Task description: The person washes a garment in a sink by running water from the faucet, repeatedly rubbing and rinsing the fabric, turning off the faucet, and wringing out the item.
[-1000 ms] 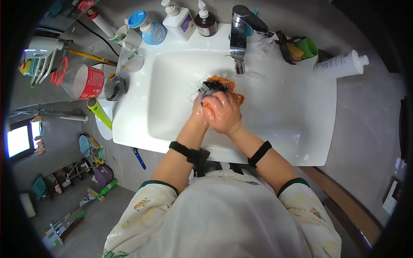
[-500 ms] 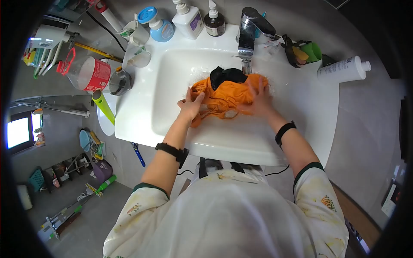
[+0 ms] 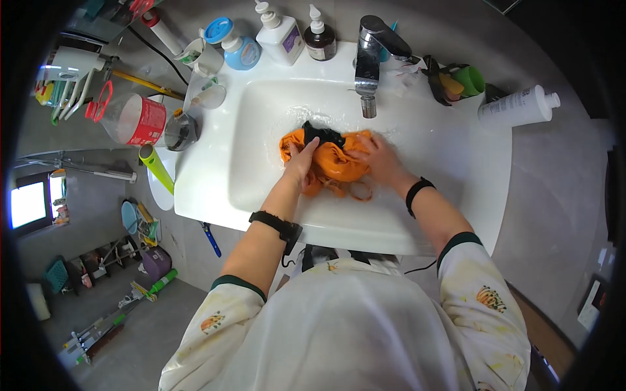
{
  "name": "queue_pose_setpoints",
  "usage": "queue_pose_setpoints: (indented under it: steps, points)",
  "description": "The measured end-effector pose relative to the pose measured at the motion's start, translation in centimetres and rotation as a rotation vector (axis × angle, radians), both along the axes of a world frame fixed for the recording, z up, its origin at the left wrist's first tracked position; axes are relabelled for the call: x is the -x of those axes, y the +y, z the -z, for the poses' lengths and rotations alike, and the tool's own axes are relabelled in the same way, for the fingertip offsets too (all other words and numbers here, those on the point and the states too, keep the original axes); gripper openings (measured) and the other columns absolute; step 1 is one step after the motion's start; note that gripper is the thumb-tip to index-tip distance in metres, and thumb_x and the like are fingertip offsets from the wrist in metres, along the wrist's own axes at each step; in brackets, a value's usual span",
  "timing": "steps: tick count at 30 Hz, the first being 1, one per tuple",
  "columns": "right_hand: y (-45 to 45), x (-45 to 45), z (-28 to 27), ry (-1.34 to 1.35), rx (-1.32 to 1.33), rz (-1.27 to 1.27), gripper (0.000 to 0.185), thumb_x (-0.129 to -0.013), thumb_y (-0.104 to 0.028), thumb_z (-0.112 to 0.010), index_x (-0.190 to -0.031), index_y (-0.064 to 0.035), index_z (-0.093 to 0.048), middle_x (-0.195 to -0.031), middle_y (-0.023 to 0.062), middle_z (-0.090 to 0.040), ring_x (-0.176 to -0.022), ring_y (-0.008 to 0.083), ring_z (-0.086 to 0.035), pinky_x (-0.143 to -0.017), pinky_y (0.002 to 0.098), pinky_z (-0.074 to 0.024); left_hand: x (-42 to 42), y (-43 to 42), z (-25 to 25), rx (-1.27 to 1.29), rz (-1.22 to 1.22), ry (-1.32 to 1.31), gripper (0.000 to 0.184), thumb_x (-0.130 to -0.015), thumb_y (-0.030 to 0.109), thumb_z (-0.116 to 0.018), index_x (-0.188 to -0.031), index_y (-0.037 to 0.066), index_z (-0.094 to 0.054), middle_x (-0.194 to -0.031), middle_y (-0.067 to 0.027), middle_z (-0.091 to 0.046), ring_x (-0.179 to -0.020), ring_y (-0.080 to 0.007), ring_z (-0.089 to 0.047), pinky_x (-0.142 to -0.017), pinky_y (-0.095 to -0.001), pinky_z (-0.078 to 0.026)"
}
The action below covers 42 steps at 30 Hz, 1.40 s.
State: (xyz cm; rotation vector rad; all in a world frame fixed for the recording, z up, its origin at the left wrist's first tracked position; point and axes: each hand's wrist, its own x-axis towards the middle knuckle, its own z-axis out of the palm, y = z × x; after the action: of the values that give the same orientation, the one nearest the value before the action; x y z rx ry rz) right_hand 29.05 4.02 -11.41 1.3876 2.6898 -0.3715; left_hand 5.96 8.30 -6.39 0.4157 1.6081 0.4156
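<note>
A wet orange cloth (image 3: 339,163) with a black part (image 3: 323,135) lies bunched up in the white sink (image 3: 251,176), a thin orange loop trailing from its near side. My left hand (image 3: 301,164) grips the left part of the bundle, thumb on top near the black part; some of its fingers are hidden in the folds. On the right side, my right hand (image 3: 383,159) has its fingers curled over the cloth. Just beyond the bundle hangs the spout of the chrome faucet (image 3: 368,81). Water and small bubbles surround the cloth.
Behind the basin stand a blue foam bottle (image 3: 241,52), a white pump bottle (image 3: 282,40) and a brown pump bottle (image 3: 320,40). A green cup (image 3: 469,81) and a white bottle (image 3: 518,107) are at right. A large plastic bottle (image 3: 137,117) stands left.
Both hands have drawn closer together, bunching the cloth into a tighter bundle. It has shifted left and toward me, away from the faucet spout. The right fingers went from spread to curled.
</note>
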Motion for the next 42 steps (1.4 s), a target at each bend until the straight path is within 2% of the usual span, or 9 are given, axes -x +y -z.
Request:
queue_pose_setpoints:
  steps: [3, 5, 9, 18, 28, 33, 36, 38, 42]
  points:
    - [1.6, 2.7, 0.0, 0.401, 0.164, 0.725, 0.054, -0.072, -0.001, -0.065, -0.121, -0.023, -0.059, -0.137, 0.014, -0.04, -0.118, 0.0456, -0.039, -0.101, 0.0473, -0.0399, -0.5, 0.0, 0.2, 0.042, -0.115, -0.166, 0.079, -0.083, 0.056, -0.062, -0.143, 0.014, -0.033, -0.133, -0.0156, -0.049, -0.077, -0.0207, -0.054, -0.055, -0.0339, -0.043]
    - [0.6, 5.2, -3.1, 0.485, 0.122, 0.633, 0.054, -0.072, -0.001, -0.064, -0.121, -0.0229, -0.06, -0.135, 0.0144, -0.04, -0.117, 0.0453, -0.04, -0.1, 0.0473, -0.04, -1.5, 0.1, -1.1, 0.031, -0.256, -0.498, 0.069, -0.084, 0.064, -0.054, -0.12, 0.006, -0.057, -0.118, -0.0152, -0.061, -0.102, -0.0296, -0.058, -0.079, -0.0384, -0.05]
    - [-4.0, 9.0, -8.4, 0.696, -0.148, 0.313, 0.054, -0.07, 0.0, -0.062, -0.12, -0.0218, -0.061, -0.132, 0.0148, -0.041, -0.113, 0.0437, -0.041, -0.099, 0.048, -0.0395, 0.4, 1.3, -1.7, 0.028, -0.312, -1.01, 0.065, -0.092, 0.059, -0.041, -0.126, 0.006, -0.053, -0.125, -0.0178, -0.057, -0.116, -0.0343, -0.054, -0.103, -0.0502, -0.041]
    - [-4.0, 9.8, -12.7, 0.837, -0.425, 0.289, 0.056, -0.072, -0.033, -0.068, -0.124, -0.0136, -0.059, -0.114, 0.0109, -0.049, -0.098, 0.0315, -0.05, -0.08, 0.0385, -0.0471, -2.3, -3.0, -4.0, -0.121, -0.264, -1.185, 0.038, -0.099, 0.028, -0.028, -0.119, 0.006, -0.053, -0.113, -0.0163, -0.058, -0.099, -0.0321, -0.059, -0.088, -0.0455, -0.051]
    - [-0.7, 8.7, -10.6, 1.206, 0.212, 0.819, 0.031, -0.092, -0.029, -0.05, -0.099, -0.0013, -0.062, -0.09, 0.0193, -0.065, -0.084, 0.0323, -0.064, -0.073, 0.0339, -0.0493, -4.0, -3.8, -5.4, -0.358, -0.325, -0.367, 0.028, -0.096, 0.023, -0.046, -0.117, 0.005, -0.048, -0.106, -0.0135, -0.058, -0.093, -0.029, -0.061, -0.077, -0.0379, -0.056]
    - [3.3, 2.6, -6.4, 0.926, 0.719, 0.911, 0.046, -0.09, -0.045, -0.052, -0.101, -0.003, -0.067, -0.093, 0.0142, -0.07, -0.085, 0.0297, -0.067, -0.079, 0.0364, -0.0493, -0.2, -3.1, -1.4, -0.407, 0.413, 0.099, 0.07, -0.091, 0.047, -0.052, -0.142, 0.006, -0.027, -0.123, -0.0241, -0.053, -0.107, -0.0379, -0.059, -0.096, -0.0428, -0.047]
    - [2.8, -0.2, -8.7, 0.245, 0.602, 0.886, 0.061, -0.088, -0.057, -0.049, -0.123, -0.0078, -0.06, -0.122, 0.0216, -0.06, -0.111, 0.0355, -0.058, -0.095, 0.0464, -0.0427, 1.4, -0.9, -3.9, -0.216, 0.779, 0.529, 0.086, -0.088, 0.057, -0.049, -0.151, 0.011, -0.012, -0.14, -0.0275, -0.039, -0.117, -0.0435, -0.053, -0.104, -0.0426, -0.039]
    - [-0.5, 0.1, -4.6, -0.199, -0.14, 0.582, 0.076, -0.087, -0.067, -0.043, -0.145, -0.018, -0.036, -0.15, 0.0247, -0.026, -0.136, 0.0471, -0.025, -0.104, 0.0652, -0.0246, 1.9, -0.3, -2.0, -0.112, 0.845, 0.556, 0.09, -0.087, 0.063, -0.045, -0.152, 0.019, 0.0, -0.151, -0.0276, -0.02, -0.125, -0.0426, -0.047, -0.104, -0.0455, -0.038]
    - [-2.2, 3.7, -2.7, -0.109, 0.17, 0.512, 0.081, -0.083, -0.073, -0.041, -0.149, -0.0271, -0.029, -0.158, 0.0144, -0.002, -0.139, 0.0525, 0.005, -0.1, 0.0775, -0.0046, -0.7, -0.6, 6.5, -0.197, 1.543, 0.929, 0.09, -0.088, 0.054, -0.051, -0.152, 0.027, 0.007, -0.155, -0.0248, 0.007, -0.118, -0.0498, -0.047, -0.091, -0.0529, -0.045]
